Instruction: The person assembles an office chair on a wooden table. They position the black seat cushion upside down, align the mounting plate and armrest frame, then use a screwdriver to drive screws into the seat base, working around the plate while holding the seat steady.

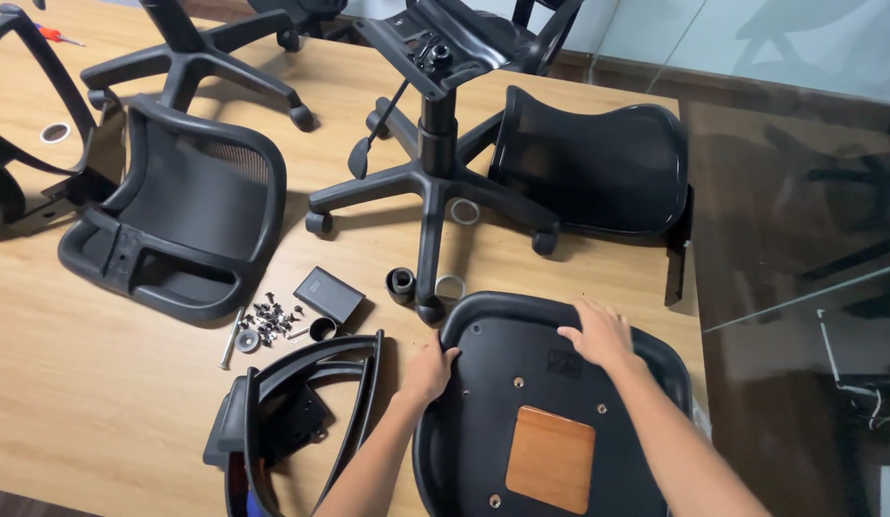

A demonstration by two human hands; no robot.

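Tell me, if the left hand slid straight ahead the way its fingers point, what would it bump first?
Probably the caster of the chair base, just beyond the left hand on the seat pan; depth is uncertain.
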